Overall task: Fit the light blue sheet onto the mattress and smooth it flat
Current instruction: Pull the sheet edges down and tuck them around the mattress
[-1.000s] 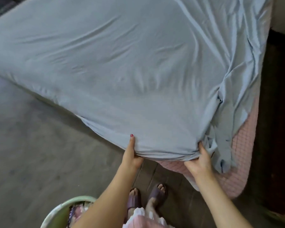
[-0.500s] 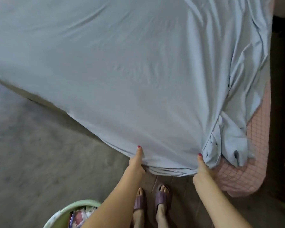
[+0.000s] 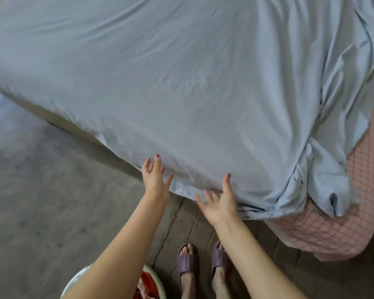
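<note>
Across most of the view, the light blue cotton sheet (image 3: 181,93) is spread over the pink quilted mattress (image 3: 333,231), its long axis running from upper left to lower right, where a bunched corner leaves the mattress bare. Below it lies grey concrete floor (image 3: 41,201). At the near hem, the left hand (image 3: 154,178) and right hand (image 3: 218,201) rest with fingers splayed, gripping nothing.
</note>
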